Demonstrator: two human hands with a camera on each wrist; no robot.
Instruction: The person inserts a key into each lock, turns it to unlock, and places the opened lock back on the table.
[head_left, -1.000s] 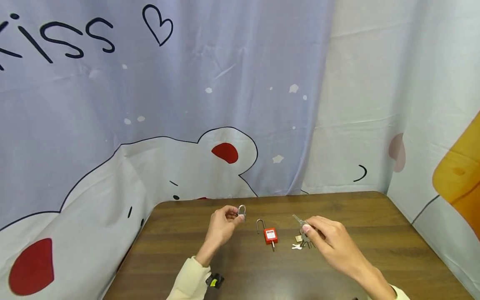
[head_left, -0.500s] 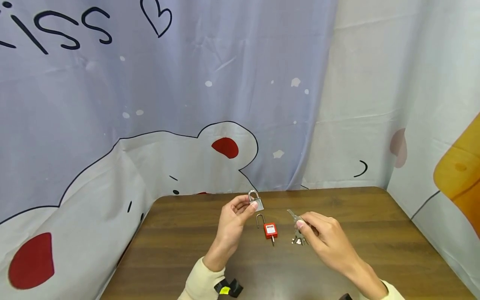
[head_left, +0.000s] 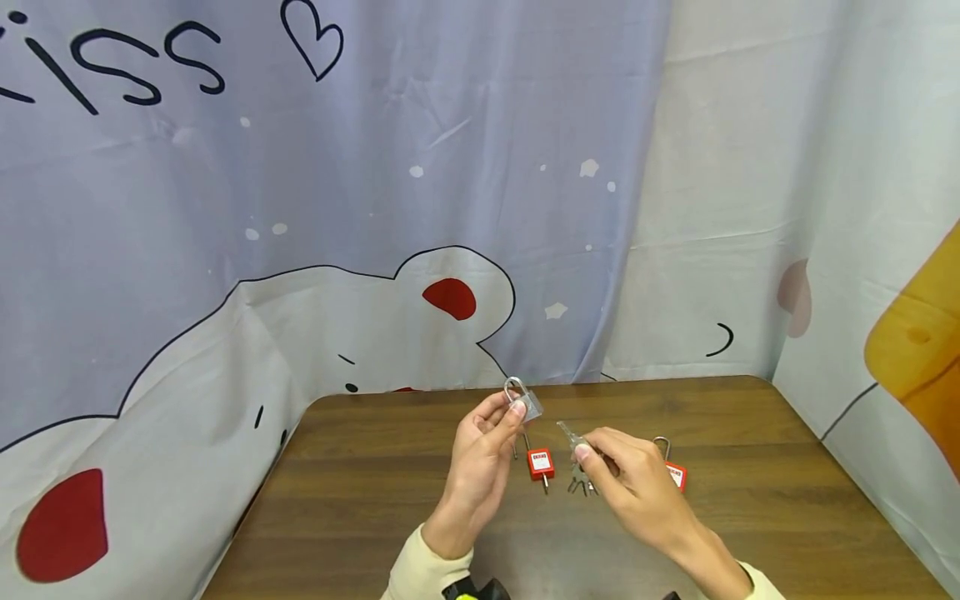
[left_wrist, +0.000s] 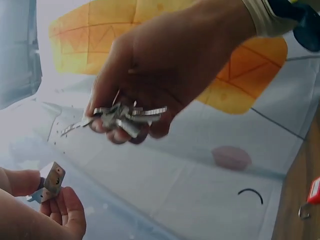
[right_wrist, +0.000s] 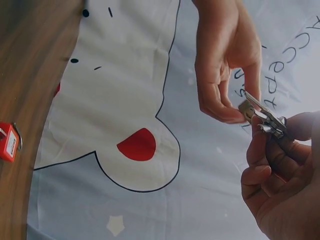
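My left hand [head_left: 476, 467] pinches a small silver padlock [head_left: 531, 405] between thumb and fingers, its shackle pointing up and to the left. In the left wrist view the flat bottom of this padlock [left_wrist: 54, 181], with its keyhole, faces the keys. My right hand [head_left: 637, 483] holds a bunch of keys [left_wrist: 122, 119] by one key [head_left: 567, 432], whose blade points at the padlock. The other keys hang below the fingers. A short gap separates the key tip from the padlock in the head view.
A red padlock [head_left: 541, 462] with its shackle raised and a key in its base lies on the wooden table [head_left: 360, 500]. Another red padlock [head_left: 676, 475] lies partly behind the right hand. A printed curtain [head_left: 375, 208] hangs behind the table.
The left hand has moved right and slightly up with the silver padlock, tilting it. The right hand has shifted left with the keys, narrowing the gap and uncovering the second red padlock.
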